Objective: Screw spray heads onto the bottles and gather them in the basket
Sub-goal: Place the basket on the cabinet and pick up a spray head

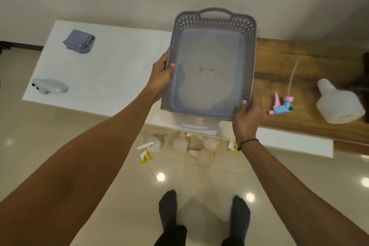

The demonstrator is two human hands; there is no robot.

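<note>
While both hands, left (161, 78) and right (246, 115), grip empty basket (211, 90) above desk (111, 62), screwing not begun. Next: set basket down, pick bottle (339, 102).

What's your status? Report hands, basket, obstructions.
Left hand and right hand both grip the basket, tilted, above the table edge. Basket empty but for a small scrap. Bottles on floor below.
</note>
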